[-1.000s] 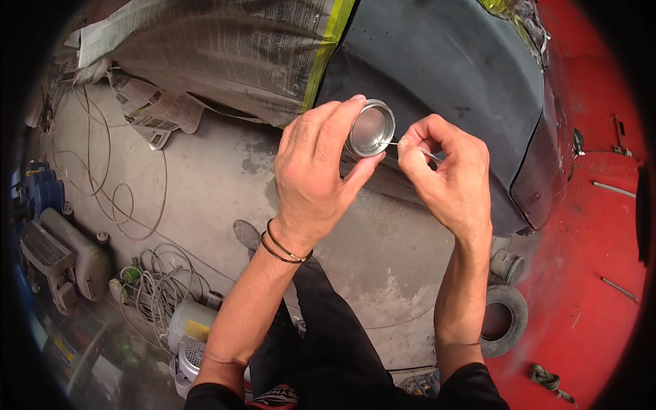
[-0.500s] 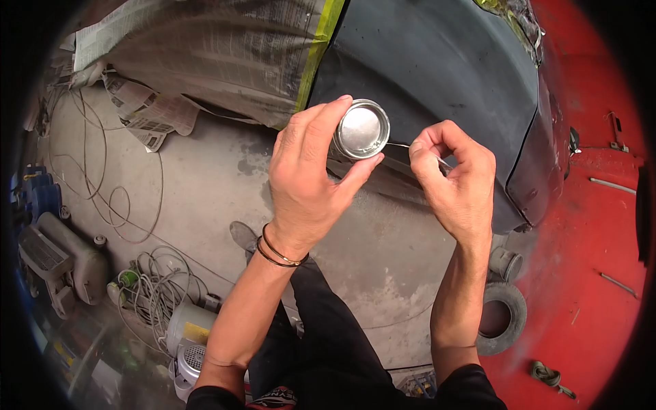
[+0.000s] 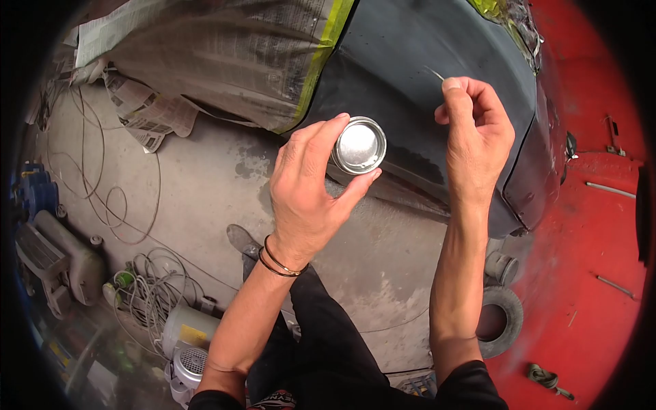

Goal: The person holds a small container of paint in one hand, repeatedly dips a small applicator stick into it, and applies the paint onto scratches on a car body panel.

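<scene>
My left hand (image 3: 311, 178) grips a small round metal tin (image 3: 359, 145) by its sides, thumb and fingers around the rim. The tin's shiny inside faces up at me, with a few pale specks near the lower edge. Pinched between the thumb and fingers of my right hand (image 3: 476, 123) is a thin, pale stick (image 3: 434, 72) with a fine tip; its kind is too small to make out. That tip points up and left over a dark grey car panel (image 3: 410, 41), and I cannot tell whether it touches.
Brown-grey masking paper (image 3: 225, 55) with yellow-green tape (image 3: 321, 55) covers the car's left part. Looped cables (image 3: 147, 287) lie on the concrete floor at left, by a grey machine (image 3: 188, 331). A tyre (image 3: 502, 321) lies on the right, by the red surface (image 3: 581, 273).
My right hand has moved up and slightly right with the thin stick, away from the tin and over the panel. The left hand and the tin have shifted slightly down.
</scene>
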`<state>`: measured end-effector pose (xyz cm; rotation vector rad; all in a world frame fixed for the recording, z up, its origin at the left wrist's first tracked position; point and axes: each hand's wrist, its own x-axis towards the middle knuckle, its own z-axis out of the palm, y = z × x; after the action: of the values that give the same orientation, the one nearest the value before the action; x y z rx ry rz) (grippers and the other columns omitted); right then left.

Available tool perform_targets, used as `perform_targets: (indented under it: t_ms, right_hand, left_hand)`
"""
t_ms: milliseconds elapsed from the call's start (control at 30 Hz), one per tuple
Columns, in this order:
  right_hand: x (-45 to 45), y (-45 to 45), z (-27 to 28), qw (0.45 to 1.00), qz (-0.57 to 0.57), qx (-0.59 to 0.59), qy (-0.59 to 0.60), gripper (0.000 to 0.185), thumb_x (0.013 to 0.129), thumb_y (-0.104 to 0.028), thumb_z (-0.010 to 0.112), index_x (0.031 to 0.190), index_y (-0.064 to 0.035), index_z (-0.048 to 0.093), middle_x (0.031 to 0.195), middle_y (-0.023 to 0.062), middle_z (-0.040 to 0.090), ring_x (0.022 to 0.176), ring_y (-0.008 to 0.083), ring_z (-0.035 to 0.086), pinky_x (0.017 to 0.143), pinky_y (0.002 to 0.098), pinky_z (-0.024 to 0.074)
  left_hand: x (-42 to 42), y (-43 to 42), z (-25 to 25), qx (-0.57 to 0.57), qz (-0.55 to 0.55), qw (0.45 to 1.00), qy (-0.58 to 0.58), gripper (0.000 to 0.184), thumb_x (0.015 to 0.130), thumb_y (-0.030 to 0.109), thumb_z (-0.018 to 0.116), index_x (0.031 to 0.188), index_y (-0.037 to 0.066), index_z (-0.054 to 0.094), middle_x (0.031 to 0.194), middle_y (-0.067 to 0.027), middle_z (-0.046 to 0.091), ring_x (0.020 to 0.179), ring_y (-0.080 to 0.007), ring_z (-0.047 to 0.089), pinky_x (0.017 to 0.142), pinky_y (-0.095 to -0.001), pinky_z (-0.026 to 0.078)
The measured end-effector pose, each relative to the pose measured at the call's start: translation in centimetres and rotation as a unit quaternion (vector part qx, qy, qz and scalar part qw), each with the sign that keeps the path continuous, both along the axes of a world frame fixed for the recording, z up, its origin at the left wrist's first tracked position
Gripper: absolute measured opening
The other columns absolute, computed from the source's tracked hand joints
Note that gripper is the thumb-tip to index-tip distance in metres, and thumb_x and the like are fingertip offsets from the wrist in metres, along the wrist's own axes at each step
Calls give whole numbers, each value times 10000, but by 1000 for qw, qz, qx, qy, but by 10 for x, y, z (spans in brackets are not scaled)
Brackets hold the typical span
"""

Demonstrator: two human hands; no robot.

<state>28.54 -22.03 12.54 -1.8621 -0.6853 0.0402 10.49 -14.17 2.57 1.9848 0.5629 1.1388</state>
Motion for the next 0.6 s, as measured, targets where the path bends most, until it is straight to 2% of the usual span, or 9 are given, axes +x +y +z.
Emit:
perform_targets:
  t_ms: [267, 367, 600]
  right_hand:
    - [-3, 30, -13, 999, -21, 9, -45, 240, 1058, -217, 857, 1063, 20, 819, 863, -34, 742, 782, 31, 609, 729, 233, 519]
    - [-5, 33, -12, 998, -26, -11, -59, 253, 1054, -229, 864, 1067, 22, 827, 859, -26, 749, 776, 37, 616, 727, 238, 527]
    - [-10, 36, -11, 996, -39, -30, -75, 265, 1052, -238, 870, 1081, 23, 834, 870, -9, 768, 792, 48, 642, 749, 245, 547]
  left_hand:
    - [-6, 5, -2, -10, 5, 1000, -4, 790, 803, 190, 1036, 1501, 61, 690, 1355, -118, 748, 1215, -312, 748, 1026, -436, 586]
    - [-9, 7, 2, -11, 1, 1000, 2, 804, 783, 74, 1038, 1502, 22, 683, 1360, -140, 748, 1227, -305, 736, 1050, -412, 607]
    - [-12, 12, 0, -14, 3, 1000, 3, 810, 784, 83, 1039, 1508, 25, 680, 1375, -136, 744, 1238, -298, 734, 1056, -410, 608]
